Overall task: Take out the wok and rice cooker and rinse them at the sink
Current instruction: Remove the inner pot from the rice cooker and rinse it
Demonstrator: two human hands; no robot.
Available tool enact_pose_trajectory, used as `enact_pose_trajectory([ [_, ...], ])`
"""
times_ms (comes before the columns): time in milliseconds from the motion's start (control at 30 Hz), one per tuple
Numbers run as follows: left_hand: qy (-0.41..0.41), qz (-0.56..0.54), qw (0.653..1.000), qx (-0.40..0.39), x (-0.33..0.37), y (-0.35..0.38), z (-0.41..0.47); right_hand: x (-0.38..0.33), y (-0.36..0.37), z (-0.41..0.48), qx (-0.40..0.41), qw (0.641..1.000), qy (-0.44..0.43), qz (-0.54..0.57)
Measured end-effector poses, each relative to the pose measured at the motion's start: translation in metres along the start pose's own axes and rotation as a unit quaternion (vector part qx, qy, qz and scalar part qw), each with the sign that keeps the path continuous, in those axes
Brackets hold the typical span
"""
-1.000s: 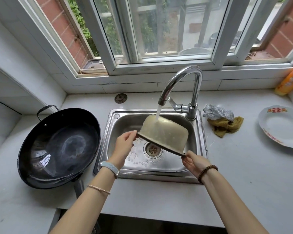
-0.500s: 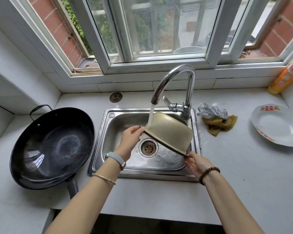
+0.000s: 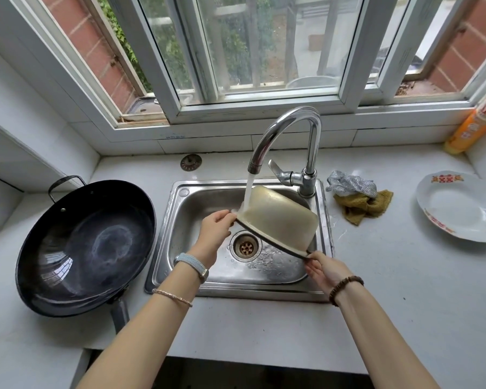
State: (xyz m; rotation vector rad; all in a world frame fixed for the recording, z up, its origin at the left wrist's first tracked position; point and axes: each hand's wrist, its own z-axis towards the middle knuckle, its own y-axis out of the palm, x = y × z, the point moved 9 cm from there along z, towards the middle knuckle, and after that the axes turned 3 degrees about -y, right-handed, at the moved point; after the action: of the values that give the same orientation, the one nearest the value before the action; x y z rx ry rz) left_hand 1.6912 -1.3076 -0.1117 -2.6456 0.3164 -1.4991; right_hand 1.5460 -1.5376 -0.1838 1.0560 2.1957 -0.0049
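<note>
We pinch the rim of the upturned rice cooker pot [image 3: 281, 220], our left hand [image 3: 215, 227] at its high side and our right hand [image 3: 324, 269] at its low side, tilted over the sink [image 3: 177, 248] under the tap's [image 3: 286, 127] stream. Its inside faces away, unseen. The wok [image 3: 87, 245] rests on the white worktop [image 3: 404, 276] at the sink's left edge, below a window.
</note>
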Motion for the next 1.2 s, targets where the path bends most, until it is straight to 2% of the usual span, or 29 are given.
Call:
enact_pose_trajectory([
  [600,-0.034,-0.114,0.985,0.128,-0.021,-0.096,-0.003,-0.015,0.108,-0.003,-0.065,0.996,-0.013,-0.052],
  [800,-0.032,-0.103,0.986,0.127,-0.025,-0.11,-0.007,-0.013,0.118,-0.004,-0.078,0.993,-0.024,-0.085],
  [1000,-0.033,-0.068,0.992,0.103,-0.033,-0.108,-0.013,-0.01,0.114,-0.013,-0.132,0.981,-0.05,-0.13],
  [1200,-0.032,-0.039,0.997,0.065,-0.037,-0.095,-0.024,0.0,0.091,-0.012,-0.134,0.977,-0.046,-0.16],
])
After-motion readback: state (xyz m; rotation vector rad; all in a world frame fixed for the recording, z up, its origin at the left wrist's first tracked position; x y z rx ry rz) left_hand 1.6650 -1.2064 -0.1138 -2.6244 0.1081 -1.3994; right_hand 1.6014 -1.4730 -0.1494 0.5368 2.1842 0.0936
